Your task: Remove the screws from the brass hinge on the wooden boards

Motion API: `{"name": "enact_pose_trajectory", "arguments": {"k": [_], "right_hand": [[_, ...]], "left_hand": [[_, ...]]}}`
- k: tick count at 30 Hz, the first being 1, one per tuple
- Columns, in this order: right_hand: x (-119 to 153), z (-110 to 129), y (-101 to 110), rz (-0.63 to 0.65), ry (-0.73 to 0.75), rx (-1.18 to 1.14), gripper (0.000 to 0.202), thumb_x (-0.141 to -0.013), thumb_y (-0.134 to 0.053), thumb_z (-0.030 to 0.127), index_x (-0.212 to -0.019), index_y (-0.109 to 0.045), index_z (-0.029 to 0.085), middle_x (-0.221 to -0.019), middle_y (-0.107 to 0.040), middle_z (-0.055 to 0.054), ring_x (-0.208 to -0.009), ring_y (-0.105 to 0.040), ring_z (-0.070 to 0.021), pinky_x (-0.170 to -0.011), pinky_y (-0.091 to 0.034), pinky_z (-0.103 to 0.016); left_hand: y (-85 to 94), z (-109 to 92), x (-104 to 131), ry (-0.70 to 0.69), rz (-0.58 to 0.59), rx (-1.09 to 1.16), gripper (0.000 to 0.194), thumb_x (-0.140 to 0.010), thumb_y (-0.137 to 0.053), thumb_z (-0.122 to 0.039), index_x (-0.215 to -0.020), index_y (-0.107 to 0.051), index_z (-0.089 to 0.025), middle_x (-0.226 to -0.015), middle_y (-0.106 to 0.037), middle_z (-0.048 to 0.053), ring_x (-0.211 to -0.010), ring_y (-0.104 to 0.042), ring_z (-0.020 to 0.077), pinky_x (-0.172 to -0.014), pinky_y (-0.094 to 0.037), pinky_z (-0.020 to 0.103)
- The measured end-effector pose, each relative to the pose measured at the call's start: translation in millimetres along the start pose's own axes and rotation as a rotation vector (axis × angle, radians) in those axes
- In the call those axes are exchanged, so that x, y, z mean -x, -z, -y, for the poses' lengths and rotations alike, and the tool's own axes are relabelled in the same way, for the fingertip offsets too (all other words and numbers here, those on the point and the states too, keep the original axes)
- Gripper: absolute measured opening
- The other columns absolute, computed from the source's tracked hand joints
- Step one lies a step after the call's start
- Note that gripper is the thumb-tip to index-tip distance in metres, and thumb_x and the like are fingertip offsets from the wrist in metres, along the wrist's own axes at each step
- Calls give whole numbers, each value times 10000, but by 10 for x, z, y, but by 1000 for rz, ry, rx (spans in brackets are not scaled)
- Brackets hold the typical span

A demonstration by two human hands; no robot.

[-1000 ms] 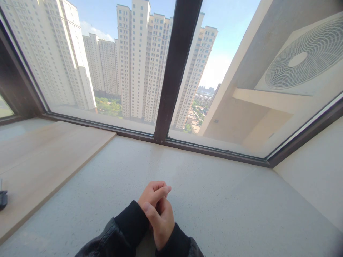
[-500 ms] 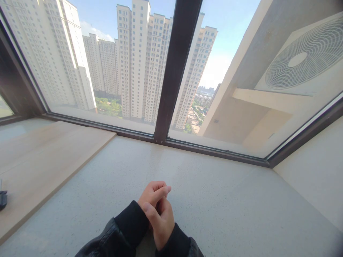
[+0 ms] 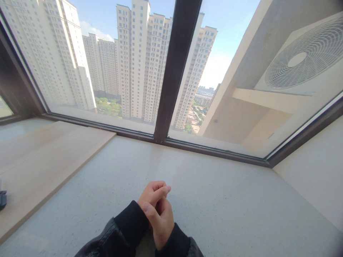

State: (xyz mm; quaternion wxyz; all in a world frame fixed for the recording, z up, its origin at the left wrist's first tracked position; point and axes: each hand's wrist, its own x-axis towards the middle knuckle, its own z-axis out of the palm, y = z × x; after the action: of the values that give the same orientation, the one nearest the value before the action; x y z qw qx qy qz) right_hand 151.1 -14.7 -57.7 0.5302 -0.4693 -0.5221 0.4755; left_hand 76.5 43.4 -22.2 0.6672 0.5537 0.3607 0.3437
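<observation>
My left hand [image 3: 152, 193] is closed in a loose curl, its thumb laid across the bent index finger, and I see nothing in it. Against it from below and to the right, my right hand [image 3: 164, 223] is folded over the left hand near the wrist, its thumb on top. The right fingers are mostly hidden beneath the left hand. Both hands rest together low in the view over a pale speckled sill [image 3: 214, 200]. Black ribbed cuffs [image 3: 131, 221] cover both wrists.
A light wooden board [image 3: 53, 153] lies on the left, with part of a small dark object [image 3: 3, 200] at its edge. Dark window frames [image 3: 175, 71] border the sill at the back. An air conditioner unit [image 3: 297, 60] and tall buildings [image 3: 136, 60] are outside the glass.
</observation>
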Motion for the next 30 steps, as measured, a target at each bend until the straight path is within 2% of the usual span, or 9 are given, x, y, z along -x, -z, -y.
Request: {"name": "enact_pose_trajectory", "arguments": {"k": [12, 19, 30], "right_hand": [[1, 56, -9, -1, -14, -8, 428, -778, -607, 509, -867, -610, 90, -777, -597, -84, -734, -562, -200, -659, -455, -315], [22, 95, -49, -57, -14, -11, 394, -770, -600, 490, -831, -611, 101, -766, -606, -83, -728, -565, -202, -655, -452, -315], [20, 96, -54, -66, -27, -10, 462, -752, -601, 532, -868, -611, 86, -781, -613, -103, -734, -572, -218, -658, -447, -330]], "left_hand": [[4, 36, 0, -3, -4, -1, 454, -668, -594, -575, -532, -376, -200, -442, -212, -84, -434, -215, 68, -449, -143, 247], [15, 54, 11, -20, 18, 4, 460, -700, -588, -564, -537, -362, -198, -458, -211, -82, -447, -212, 68, -455, -142, 251], [-18, 1, 10, -9, 12, 20, 464, -655, -598, -570, -503, -357, -204, -431, -223, -84, -428, -209, 60, -444, -142, 248]]}}
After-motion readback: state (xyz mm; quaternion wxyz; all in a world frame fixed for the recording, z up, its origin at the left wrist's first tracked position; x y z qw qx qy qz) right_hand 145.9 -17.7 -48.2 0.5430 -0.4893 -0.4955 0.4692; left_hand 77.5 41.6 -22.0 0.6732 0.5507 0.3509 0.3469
